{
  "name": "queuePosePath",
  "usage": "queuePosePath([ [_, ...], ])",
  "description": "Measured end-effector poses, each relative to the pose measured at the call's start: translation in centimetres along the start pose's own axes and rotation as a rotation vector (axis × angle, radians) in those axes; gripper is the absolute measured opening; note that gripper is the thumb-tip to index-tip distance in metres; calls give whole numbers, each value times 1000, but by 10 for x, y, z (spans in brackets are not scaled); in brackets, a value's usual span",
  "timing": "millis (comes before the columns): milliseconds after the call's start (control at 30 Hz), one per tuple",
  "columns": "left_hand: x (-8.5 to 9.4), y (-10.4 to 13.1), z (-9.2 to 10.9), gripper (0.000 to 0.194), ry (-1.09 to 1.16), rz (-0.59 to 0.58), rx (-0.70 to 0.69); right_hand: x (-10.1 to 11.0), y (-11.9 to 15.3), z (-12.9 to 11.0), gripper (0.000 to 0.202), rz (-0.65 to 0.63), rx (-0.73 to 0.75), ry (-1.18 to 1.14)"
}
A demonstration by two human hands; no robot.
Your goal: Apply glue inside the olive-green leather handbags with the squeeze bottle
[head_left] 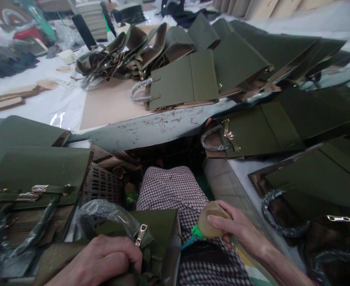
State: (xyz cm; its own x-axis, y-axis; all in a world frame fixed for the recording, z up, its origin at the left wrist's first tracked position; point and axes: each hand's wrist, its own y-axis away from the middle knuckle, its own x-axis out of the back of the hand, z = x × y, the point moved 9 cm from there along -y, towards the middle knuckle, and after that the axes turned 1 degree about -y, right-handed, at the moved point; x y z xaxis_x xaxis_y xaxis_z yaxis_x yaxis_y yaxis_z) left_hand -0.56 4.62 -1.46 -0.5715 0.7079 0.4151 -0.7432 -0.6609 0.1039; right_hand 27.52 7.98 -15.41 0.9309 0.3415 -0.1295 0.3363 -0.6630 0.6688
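Observation:
On my lap, over a checked cloth [169, 186], lies a dark green handbag [155, 218] with a plastic-wrapped handle. My left hand [109, 254] is closed on the handbag's soft fabric, close to a metal zipper pull [141, 234]; its fingertips are partly hidden. In my right hand [237, 224] is a yellowish squeeze bottle [210, 218] with a green cap. The bottle tilts down to the left, and its blue nozzle [189, 241] points at the handbag's side edge. Whether the tip touches the edge I cannot tell.
Several green handbags [183, 81] lie overlapped on the white table [133, 129] ahead. Another handbag [258, 131] lies to the right, and a buckled handbag [44, 171] sits at left. A plastic crate [103, 184] stands below, beside my lap.

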Motion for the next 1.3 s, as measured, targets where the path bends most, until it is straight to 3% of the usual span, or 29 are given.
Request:
queuePosePath([
  [300,0,0,-4,27,46,19,42,-7,5,10,54,-41,-41,-44],
  [533,-8,7,-10,13,56,32,78,-2,4,12,53,6,-47,51],
  [633,-10,5,-10,18,57,-11,94,1,4,8,52,36,-36,113],
  [733,-5,2,-8,29,49,-30,110,3,4,5,51,71,-13,161],
  [900,4,0,-11,25,91,-24,170,2,8,10,54,96,-3,172],
  [1000,2,-1,-11,26,104,-39,173,-1,11,13,56,72,-17,129],
  [1167,-1,-1,-4,24,81,-34,66,-8,15,11,55,-22,-38,-46],
  [1300,-1,0,-9,28,66,-19,109,-10,14,14,54,-55,-57,-129],
])
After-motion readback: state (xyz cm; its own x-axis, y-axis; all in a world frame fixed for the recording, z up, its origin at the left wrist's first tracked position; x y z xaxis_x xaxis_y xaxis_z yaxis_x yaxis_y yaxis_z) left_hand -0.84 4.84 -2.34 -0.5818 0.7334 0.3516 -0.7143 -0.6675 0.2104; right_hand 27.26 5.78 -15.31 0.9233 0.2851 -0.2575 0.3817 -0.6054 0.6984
